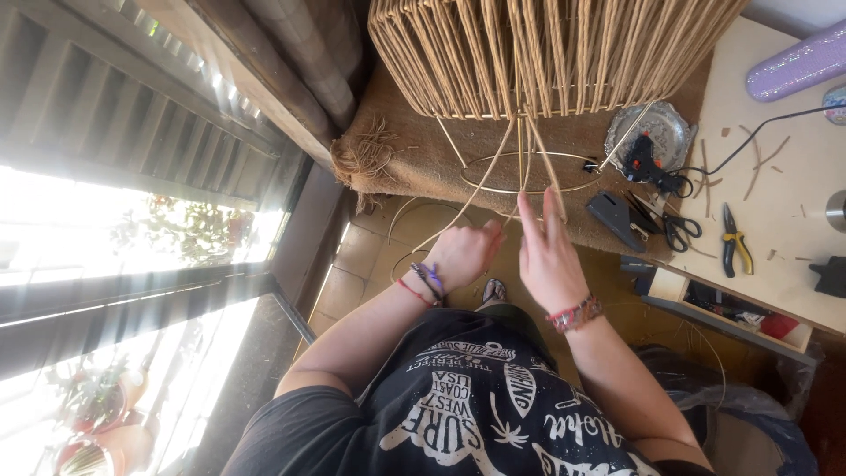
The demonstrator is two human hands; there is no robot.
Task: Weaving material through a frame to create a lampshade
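Nearest, the left hand [463, 253] pinches loose cane strands [480, 187], apparently; the right hand [548, 256], fingers open, lifts others hanging from the woven frame [546, 53]. Even tension should keep strands untangled.

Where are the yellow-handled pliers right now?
In the head view, the yellow-handled pliers lie on the pale tabletop at right, just right of the black scissors.
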